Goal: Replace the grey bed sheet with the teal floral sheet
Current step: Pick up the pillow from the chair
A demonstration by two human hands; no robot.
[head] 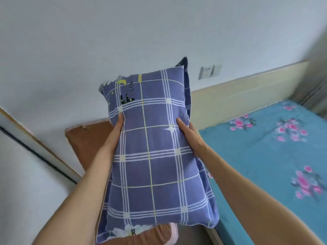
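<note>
Gripping the pillow [155,147] lengthwise, both hands aim it wallward.

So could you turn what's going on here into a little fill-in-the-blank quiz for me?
1. Both hands, left hand and right hand, hold a checked purple ____.
2. The sheet on the bed is teal with ____ flowers.
3. The socket is on the ____.
4. Under the pillow lies a ____ cushion.

Missing words: pillow; pink; wall; brown
</note>
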